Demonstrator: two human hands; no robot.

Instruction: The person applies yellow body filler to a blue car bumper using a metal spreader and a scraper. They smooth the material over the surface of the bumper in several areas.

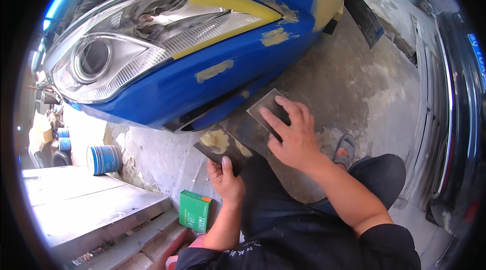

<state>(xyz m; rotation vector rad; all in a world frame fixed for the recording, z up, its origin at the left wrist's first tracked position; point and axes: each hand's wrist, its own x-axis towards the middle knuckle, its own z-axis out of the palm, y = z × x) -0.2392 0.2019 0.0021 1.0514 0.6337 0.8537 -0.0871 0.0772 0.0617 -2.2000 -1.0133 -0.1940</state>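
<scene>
My left hand (226, 183) grips the lower edge of a dark flat putty board (231, 155), thumb on top. A thick blob of cream putty (215, 141) and a smaller smear lie on it. My right hand (296, 138) holds a thin rectangular putty spreader (265, 104), fingers spread over its face. The spreader is apart from the board and just below the blue car bumper (172, 103). Dried-looking putty patches (214, 71) mark the bumper, several of them near the headlight (116, 57). Yellow masking tape (228, 0) edges that headlight.
A green box (195, 211) stands beside my left forearm, near a pale metal ledge (96, 209). A blue can (104, 159) sits farther left. At right is a dark car (463, 92); a dark panel piece (363, 16) hangs by the bumper's far end. My sandalled foot (345, 149) rests on concrete.
</scene>
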